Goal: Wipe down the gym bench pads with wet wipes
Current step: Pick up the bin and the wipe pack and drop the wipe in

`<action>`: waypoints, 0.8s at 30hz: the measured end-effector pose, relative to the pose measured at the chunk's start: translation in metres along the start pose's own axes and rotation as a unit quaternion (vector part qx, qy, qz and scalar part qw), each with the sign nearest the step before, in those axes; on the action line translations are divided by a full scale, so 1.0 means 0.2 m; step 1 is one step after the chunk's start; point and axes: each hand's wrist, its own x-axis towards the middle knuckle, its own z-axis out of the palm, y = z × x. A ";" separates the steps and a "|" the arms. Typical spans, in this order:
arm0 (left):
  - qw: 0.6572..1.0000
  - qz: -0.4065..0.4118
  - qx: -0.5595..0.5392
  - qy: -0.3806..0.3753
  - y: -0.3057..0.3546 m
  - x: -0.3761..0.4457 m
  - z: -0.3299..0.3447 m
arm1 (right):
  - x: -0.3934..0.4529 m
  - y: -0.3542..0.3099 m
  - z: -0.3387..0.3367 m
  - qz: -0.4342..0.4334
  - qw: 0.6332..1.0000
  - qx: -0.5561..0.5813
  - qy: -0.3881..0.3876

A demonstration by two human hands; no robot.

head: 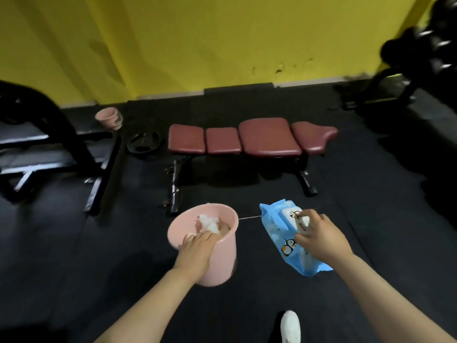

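A gym bench with several dark red pads [267, 136] stands on black legs ahead of me, near the yellow wall. My left hand [195, 251] grips the near rim of a pink bucket [180, 229], fingers curled inside it. Crumpled white wipes [209, 222] lie in the bucket. My right hand [321, 240] holds a blue wet-wipe pack [274, 220] with penguin pictures, fingers curled over its white lid. Both the bucket and the pack are held above the black floor, in front of the bench.
A second pink bucket [108, 117] sits at the back left by the wall. A black weight plate [143, 142] lies left of the bench. A black machine frame [59, 149] fills the left side; a dumbbell rack [420, 55] stands at the back right. My white shoe [290, 326] is below.
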 end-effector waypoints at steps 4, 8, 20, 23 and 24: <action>0.997 0.067 0.017 0.029 0.37 0.24 -0.01 | 0.00 0.32 -0.22 0.048 0.998 0.030 0.034; 0.990 0.127 0.003 0.066 0.78 0.52 -0.03 | 0.07 0.66 -0.44 0.081 0.994 0.046 0.053; 0.971 0.220 -0.011 0.092 1.90 1.27 0.06 | 0.48 1.53 -1.08 0.076 0.990 -0.006 0.121; 0.969 0.235 0.000 0.082 2.08 1.49 0.09 | 0.62 1.69 -1.17 0.076 0.985 -0.010 0.157; 0.968 0.239 0.002 0.075 2.14 1.57 0.10 | 0.67 1.74 -1.21 0.079 0.983 -0.004 0.167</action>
